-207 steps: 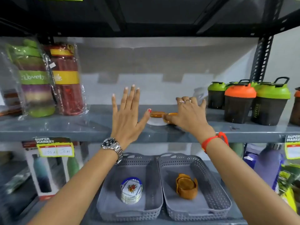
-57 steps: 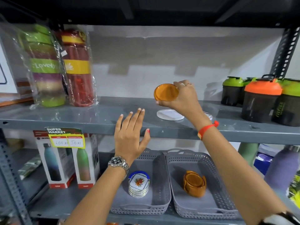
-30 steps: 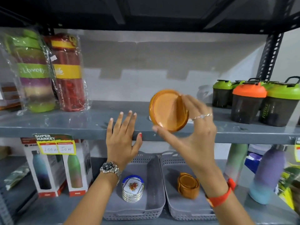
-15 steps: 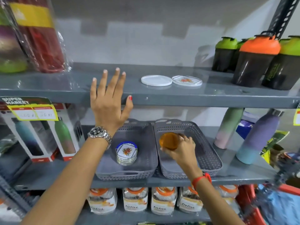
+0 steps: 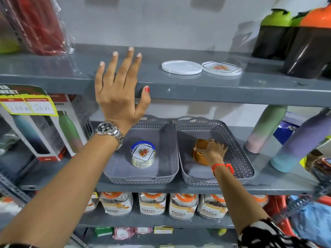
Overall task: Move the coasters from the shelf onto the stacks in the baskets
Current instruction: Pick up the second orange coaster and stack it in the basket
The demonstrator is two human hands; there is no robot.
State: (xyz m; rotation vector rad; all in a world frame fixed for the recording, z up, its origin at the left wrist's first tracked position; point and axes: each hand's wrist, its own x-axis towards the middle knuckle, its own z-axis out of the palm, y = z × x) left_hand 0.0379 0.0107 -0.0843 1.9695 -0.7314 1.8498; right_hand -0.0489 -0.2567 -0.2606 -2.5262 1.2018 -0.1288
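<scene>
Now lowering round amber plastic coaster (image 5: 201,143), off the grey metal shelf (image 5: 197,86), onto amber stack (image 5: 198,155); right hand (image 5: 213,151) fingers pinching it, left hand (image 5: 119,90) fingers spread

Bright, even light; soft shadows; edges warped and blurred.

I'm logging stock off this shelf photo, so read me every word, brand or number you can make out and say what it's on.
"fitfizz": brand on the clear orange-lidded packs on the lower shelf; letters small, reading uncertain.
"...ER ...ARKET": cut-off header of the shelf tag.
Handwritten prices on the tag's white strip: numbers, too blurred to read.
Small labels on the bottom shelf edge: too small to read.
Boxed bottles, flowered coasters: no legible text.
</scene>
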